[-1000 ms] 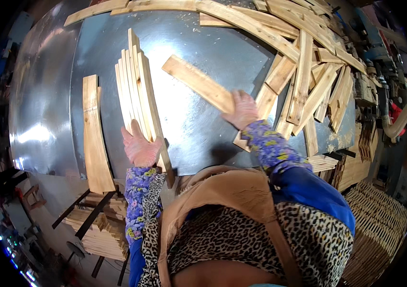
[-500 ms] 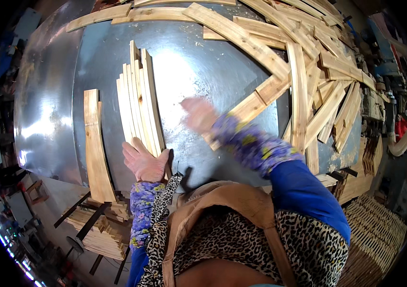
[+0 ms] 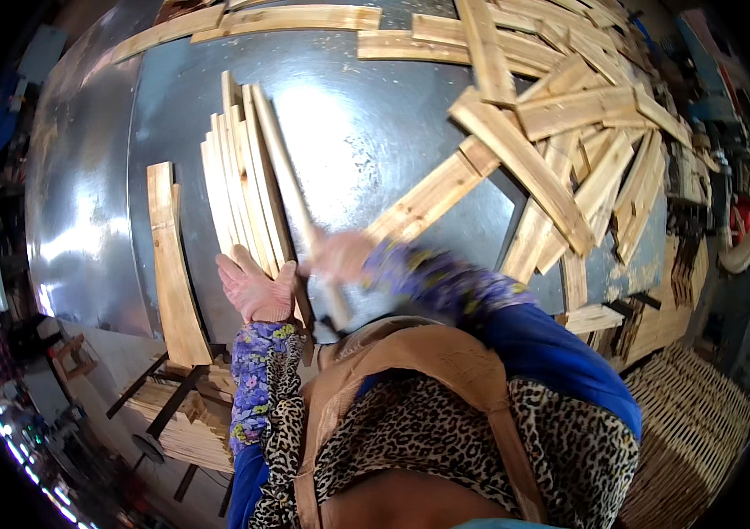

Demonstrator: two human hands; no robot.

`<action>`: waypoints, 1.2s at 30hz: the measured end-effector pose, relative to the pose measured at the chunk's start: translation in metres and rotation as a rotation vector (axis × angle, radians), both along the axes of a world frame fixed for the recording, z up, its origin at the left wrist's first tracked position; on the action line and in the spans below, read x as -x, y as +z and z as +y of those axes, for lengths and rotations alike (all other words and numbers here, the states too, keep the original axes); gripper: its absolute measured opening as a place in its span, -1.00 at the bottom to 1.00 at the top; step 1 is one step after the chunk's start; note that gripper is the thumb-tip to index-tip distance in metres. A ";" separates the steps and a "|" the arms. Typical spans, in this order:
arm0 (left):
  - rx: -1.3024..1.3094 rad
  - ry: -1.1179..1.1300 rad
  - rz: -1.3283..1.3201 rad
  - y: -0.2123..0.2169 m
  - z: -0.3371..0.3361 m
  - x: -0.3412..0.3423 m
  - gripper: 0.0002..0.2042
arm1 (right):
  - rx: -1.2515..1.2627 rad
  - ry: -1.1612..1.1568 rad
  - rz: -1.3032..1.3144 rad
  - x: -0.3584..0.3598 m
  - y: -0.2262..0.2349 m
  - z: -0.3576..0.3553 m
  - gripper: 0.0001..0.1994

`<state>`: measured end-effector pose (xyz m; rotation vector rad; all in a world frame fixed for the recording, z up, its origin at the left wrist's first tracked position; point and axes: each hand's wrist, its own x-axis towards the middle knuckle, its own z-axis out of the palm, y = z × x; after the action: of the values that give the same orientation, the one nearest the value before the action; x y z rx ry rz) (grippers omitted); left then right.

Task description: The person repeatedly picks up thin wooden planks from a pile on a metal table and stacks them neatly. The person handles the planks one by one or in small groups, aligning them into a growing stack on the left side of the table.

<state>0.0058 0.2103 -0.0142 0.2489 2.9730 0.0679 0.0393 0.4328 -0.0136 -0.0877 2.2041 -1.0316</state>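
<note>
My left hand point(image 3: 256, 286) lies flat with fingers apart against the near end of a row of wooden slats standing on edge point(image 3: 238, 181) on the metal table point(image 3: 366, 132). My right hand point(image 3: 339, 256), blurred by motion, grips a long wooden slat point(image 3: 291, 189) and holds it against the right side of that row. Both forearms wear flowered sleeves.
A flat stack of slats point(image 3: 172, 264) lies left of the row. A large loose heap of wooden slats point(image 3: 560, 132) covers the table's right and far side. More wood is piled below the table's near edge point(image 3: 181, 423) and at the right point(image 3: 657, 300).
My right hand took a slat from the heap at the right and carried it left to the row of upright slats. My left hand stayed at the row's near end.
</note>
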 end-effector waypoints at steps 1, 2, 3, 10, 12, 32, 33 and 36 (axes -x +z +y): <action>0.017 0.008 -0.013 0.000 0.000 0.000 0.18 | 0.016 -0.023 -0.105 -0.015 0.001 -0.029 -0.30; 0.013 0.003 0.003 0.000 0.001 0.000 0.19 | -0.005 0.046 -0.066 -0.028 -0.002 -0.047 -0.14; 0.016 0.021 -0.016 0.000 0.001 0.000 0.18 | -0.020 0.016 -0.057 -0.038 -0.010 -0.042 -0.14; -0.007 0.032 -0.057 0.012 0.007 -0.002 0.16 | -0.902 -0.541 0.458 -0.157 -0.031 0.245 -0.03; 0.002 0.031 -0.068 0.015 0.009 -0.003 0.16 | -1.032 -0.259 0.405 -0.185 -0.015 0.286 0.00; 0.101 0.049 -0.077 0.018 0.036 -0.009 0.29 | -0.930 -0.560 0.449 0.126 0.027 0.229 -0.32; 0.105 0.049 -0.069 0.019 0.037 -0.009 0.29 | -0.960 -0.621 0.297 0.123 0.026 0.277 -0.26; 0.105 0.030 -0.025 0.023 0.039 -0.008 0.28 | -0.890 -1.072 0.150 0.090 0.004 0.363 -0.32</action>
<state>0.0133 0.2492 0.0085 0.1886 2.9448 -0.0806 -0.0511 0.7963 -0.0095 1.5698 2.6383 -0.3854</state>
